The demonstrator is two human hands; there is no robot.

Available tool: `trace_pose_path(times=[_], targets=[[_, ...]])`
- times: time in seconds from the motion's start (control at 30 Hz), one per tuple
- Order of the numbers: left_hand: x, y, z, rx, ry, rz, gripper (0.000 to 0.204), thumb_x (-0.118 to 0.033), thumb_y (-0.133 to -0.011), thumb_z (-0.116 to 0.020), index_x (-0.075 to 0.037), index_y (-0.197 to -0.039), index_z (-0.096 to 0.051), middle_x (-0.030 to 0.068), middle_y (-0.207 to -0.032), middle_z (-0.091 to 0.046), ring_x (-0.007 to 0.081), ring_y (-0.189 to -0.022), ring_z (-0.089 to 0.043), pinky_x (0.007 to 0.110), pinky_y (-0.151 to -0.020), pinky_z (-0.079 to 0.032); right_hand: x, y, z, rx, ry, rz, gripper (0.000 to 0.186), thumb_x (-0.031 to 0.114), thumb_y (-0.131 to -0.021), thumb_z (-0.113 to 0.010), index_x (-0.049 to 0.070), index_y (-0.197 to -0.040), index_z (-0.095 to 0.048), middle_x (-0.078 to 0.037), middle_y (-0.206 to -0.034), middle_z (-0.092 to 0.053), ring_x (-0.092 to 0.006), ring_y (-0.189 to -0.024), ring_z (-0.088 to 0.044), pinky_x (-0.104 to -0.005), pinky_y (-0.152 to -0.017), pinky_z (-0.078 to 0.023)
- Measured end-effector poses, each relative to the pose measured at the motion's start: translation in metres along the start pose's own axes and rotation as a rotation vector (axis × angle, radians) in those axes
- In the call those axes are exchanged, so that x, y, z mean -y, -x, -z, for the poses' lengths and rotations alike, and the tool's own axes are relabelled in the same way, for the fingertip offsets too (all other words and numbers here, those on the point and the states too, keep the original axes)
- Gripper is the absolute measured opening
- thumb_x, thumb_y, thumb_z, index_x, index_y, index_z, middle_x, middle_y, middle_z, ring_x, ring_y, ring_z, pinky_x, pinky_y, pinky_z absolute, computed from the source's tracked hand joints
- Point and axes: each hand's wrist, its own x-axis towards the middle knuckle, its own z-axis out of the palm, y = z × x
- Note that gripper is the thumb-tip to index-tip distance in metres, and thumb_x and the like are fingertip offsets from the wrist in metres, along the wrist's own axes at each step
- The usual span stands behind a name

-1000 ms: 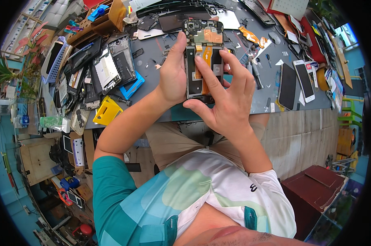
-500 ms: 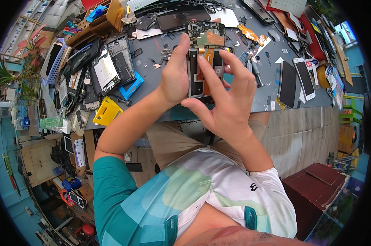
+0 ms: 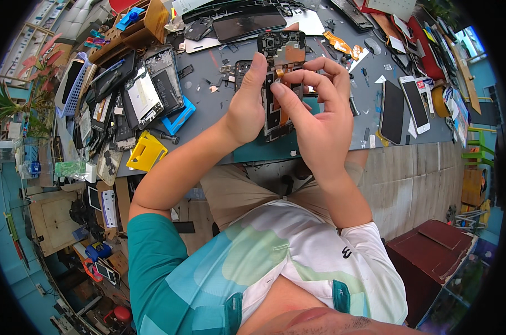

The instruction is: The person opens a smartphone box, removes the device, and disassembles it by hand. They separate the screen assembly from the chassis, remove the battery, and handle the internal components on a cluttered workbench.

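An opened smartphone [image 3: 273, 114] with its inner parts bare is held up over the front of the table. My left hand [image 3: 246, 106] is closed around its left side, thumb pointing up along the edge. At the phone's upper end shows a dark circuit board [image 3: 282, 49] with a copper-coloured patch. My right hand [image 3: 323, 111] comes in from the right, its thumb and index finger pinched at an orange ribbon cable [image 3: 280, 73] below the board. The fingertips partly cover the cable and the phone's middle. Behind my left hand lies another dark phone part [image 3: 242, 67].
Stripped phone housings [image 3: 147, 92] pile up at the left, beside a blue stand [image 3: 180, 116] and a yellow holder [image 3: 146, 151]. Two phones, one black [image 3: 392, 113] and one white [image 3: 415, 106], lie at the right. A teal mat [image 3: 258, 151] lies at the table's front edge.
My right index finger has lifted off the phone's middle, and thumb and index now come together at the ribbon cable. The phone has tilted and shifted slightly right.
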Motion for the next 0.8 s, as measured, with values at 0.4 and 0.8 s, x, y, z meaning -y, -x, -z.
trace_pose_path(times=[0.4, 0.8], targets=[[0.002, -0.002, 0.0, 0.032, -0.13, -0.083, 0.072, -0.06, -0.117, -0.025, -0.01, -0.168, -0.033, 0.0082, -0.14, -0.063, 0.017, -0.123, -0.061, 0.035, -0.108, -0.05, -0.003, -0.008, 0.003, 0.014, -0.067, -0.08, 0.021, 0.017, -0.081, -0.09, 0.005, -0.093, -0.077, -0.012, -0.125, -0.054, -0.0263, -0.122, -0.056, -0.0374, -0.099, -0.048], [0.003, -0.007, 0.005, -0.04, 0.112, -0.025, 0.075, -0.059, -0.116, -0.02, -0.006, -0.166, -0.034, 0.0182, -0.126, -0.069, 0.0286, -0.107, -0.07, 0.042, -0.097, -0.058, -0.028, 0.02, 0.0, -0.1, 0.374, 0.562, 0.041, 0.011, -0.079, -0.088, 0.017, -0.119, -0.082, -0.007, -0.126, -0.06, -0.0234, -0.105, -0.055, -0.0357, -0.083, -0.043]])
